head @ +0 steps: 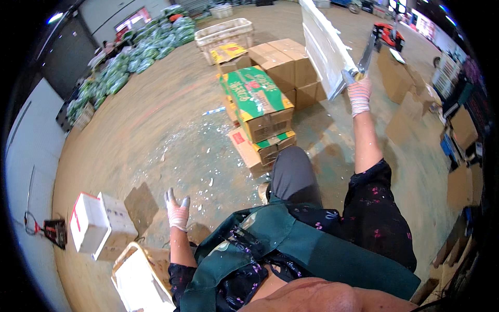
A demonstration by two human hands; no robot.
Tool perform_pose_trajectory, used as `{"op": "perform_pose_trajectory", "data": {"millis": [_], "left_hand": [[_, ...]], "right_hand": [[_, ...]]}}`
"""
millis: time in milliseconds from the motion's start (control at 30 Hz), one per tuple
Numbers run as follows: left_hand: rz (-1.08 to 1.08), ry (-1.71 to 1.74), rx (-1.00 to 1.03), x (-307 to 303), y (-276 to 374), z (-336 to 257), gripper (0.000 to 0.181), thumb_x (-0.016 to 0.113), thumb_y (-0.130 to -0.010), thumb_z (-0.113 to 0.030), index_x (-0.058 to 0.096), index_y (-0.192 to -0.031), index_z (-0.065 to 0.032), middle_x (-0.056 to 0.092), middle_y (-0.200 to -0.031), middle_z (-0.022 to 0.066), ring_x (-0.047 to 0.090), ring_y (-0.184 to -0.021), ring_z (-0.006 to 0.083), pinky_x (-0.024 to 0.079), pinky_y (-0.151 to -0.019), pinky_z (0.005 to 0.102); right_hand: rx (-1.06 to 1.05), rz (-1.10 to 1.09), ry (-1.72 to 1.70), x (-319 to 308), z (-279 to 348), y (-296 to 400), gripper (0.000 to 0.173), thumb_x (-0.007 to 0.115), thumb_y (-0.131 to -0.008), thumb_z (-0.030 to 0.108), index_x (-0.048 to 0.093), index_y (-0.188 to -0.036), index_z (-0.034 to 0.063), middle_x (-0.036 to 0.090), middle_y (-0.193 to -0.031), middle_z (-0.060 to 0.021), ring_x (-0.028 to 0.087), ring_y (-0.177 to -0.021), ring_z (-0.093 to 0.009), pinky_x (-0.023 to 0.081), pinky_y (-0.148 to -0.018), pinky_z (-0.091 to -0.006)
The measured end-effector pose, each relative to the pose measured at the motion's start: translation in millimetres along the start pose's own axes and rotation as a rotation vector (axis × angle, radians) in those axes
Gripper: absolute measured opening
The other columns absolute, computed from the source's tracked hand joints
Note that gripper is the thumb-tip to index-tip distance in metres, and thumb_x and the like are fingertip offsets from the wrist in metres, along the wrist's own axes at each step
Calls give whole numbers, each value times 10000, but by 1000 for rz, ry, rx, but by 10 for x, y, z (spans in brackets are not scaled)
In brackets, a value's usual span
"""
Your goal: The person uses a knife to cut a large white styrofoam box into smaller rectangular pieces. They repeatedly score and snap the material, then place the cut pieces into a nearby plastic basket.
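Note:
My right hand, in a striped knit glove with a grey coating, is raised at the upper right. It grips a wide-bladed knife and touches the lower end of a white foam panel, which stands tilted beside the blade; whether it holds the panel too is hard to tell. My left hand, gloved alike, hangs over the floor at the lower left, fingers apart and empty. Ahead of my knee a green and yellow printed cardboard box lies on other boxes. White foam crumbs are scattered over the floor.
Plain cardboard boxes and a dirty white plastic crate stand beyond the stack. White foam boxes and a crate with white contents are at lower left. Bagged green produce lines the far left; flattened cardboard lies right.

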State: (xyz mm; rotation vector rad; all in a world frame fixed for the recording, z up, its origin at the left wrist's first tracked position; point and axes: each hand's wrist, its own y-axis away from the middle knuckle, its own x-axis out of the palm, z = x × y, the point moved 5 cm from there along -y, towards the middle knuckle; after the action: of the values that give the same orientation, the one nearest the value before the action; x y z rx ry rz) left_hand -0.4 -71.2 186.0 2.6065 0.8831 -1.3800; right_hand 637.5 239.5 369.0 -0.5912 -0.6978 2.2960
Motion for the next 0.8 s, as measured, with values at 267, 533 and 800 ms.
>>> {"op": "perform_pose_trajectory", "data": {"millis": [267, 533, 800], "left_hand": [[88, 879, -304, -135, 171, -361, 715, 649, -833, -336, 330, -1416, -71, 397, -1398, 162, 411, -1257, 308, 353, -1008, 426], [88, 1827, -281, -479, 168, -879, 756, 622, -786, -557, 409, -1338, -87, 432, -1341, 165, 433, -1209, 365, 357, -1007, 533], [-323, 1926, -552, -262, 298, -47, 298, 598, -877, -143, 528, -1145, -34, 609, -1091, 116, 573, -1022, 304, 457, -932, 486]], "right_hand": [[-707, 268, -134, 958, 2028, 1219, 502, 709, -751, 355, 532, -1092, 32, 617, -951, -163, 622, -857, -299, 509, -727, -381], [-913, 1029, -602, 1583, 3010, 3120, 299, 710, -697, 134, 524, -928, 101, 571, -817, -82, 584, -711, -269, 504, -632, -374], [-980, 1303, -520, 1769, 2719, 4225, 313, 707, -699, 191, 539, -931, 65, 567, -909, -157, 594, -809, -350, 503, -687, -402]]}}
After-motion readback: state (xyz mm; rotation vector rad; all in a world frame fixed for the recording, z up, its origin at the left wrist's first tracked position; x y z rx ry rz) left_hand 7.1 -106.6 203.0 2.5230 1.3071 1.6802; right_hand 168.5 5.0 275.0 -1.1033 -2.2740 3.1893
